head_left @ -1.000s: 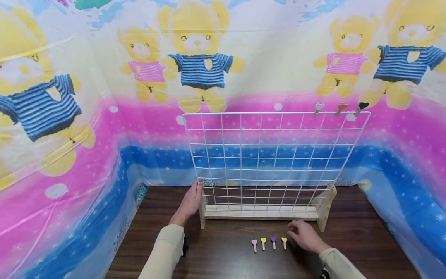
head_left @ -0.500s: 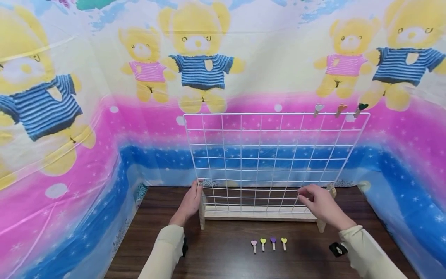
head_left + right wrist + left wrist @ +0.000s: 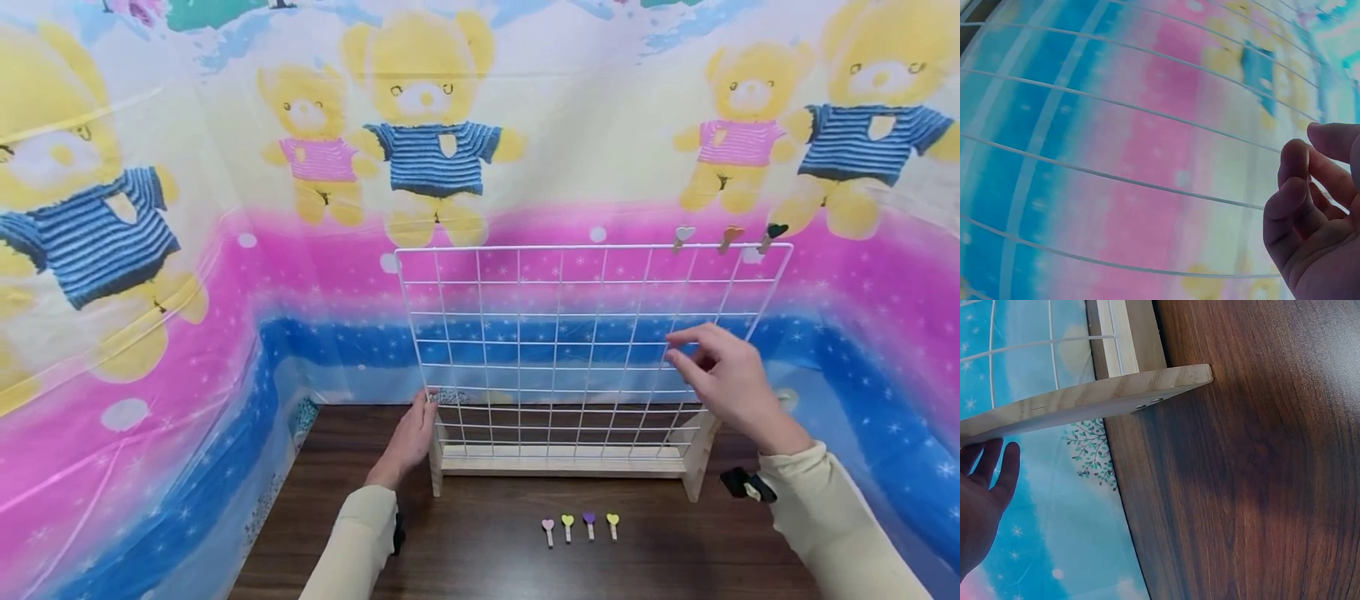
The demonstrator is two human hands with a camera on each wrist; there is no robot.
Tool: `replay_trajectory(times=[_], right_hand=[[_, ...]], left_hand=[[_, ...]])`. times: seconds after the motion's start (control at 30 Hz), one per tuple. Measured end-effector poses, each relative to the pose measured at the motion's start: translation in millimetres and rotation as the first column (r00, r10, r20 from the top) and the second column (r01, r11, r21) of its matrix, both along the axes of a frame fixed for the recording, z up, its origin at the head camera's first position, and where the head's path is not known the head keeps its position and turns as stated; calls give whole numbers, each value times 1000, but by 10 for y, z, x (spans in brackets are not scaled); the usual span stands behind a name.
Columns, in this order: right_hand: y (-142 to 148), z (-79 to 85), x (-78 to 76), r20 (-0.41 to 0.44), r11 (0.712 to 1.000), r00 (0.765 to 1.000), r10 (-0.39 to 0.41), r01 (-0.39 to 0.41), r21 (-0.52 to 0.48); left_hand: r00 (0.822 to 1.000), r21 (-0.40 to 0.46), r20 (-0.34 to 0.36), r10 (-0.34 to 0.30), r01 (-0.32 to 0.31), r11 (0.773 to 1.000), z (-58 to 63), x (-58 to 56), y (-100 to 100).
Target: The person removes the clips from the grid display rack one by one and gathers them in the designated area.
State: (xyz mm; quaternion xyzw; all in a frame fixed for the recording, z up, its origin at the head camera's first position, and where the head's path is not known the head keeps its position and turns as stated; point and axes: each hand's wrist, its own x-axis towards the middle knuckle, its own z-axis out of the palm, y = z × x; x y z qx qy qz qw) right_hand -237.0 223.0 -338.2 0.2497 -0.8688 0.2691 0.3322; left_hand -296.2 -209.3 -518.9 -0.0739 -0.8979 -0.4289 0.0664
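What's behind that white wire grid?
Through the grid, a printed backdrop shows, with pink and blue bands, and below it the dark tabletop. In the head view, the wooden base hides a strip of tabletop and the right hand covers some backdrop.

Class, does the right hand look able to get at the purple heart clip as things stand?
Likely yes: the right hand would need lowering, but nothing visible blocks the purple heart clip on the table, though yellow clips flank it.

Right grip (image 3: 727,379) raised from beside rightmost yellow heart clip (image 3: 613,523) to front of wire grid's (image 3: 556,342) right side.
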Motion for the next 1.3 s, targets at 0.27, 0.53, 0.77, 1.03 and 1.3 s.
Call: replay_trajectory(times=[0.27,0.53,0.77,1.03,1.3], right_hand=[[-22,477,-6,-157,990,988,4,-27,-142],[-47,744,-120,-171,975,985,2,-40,-217],[-75,897,-251,-39,982,998,-47,39,-184],[-110,947,-348,63,983,996,-57,67,-168],[-130,949,-390,70,977,997,-35,48,-206]], left_hand=[[999,-1,-39,-6,6,1000,0,6,1],[998,-15,-56,-2,1,1000,22,8,10],[1000,-8,-31,-1,1,1000,24,16,21],[999,-10,-47,4,-5,1000,0,6,18],[999,-14,-42,2,-2,1000,2,4,28]])
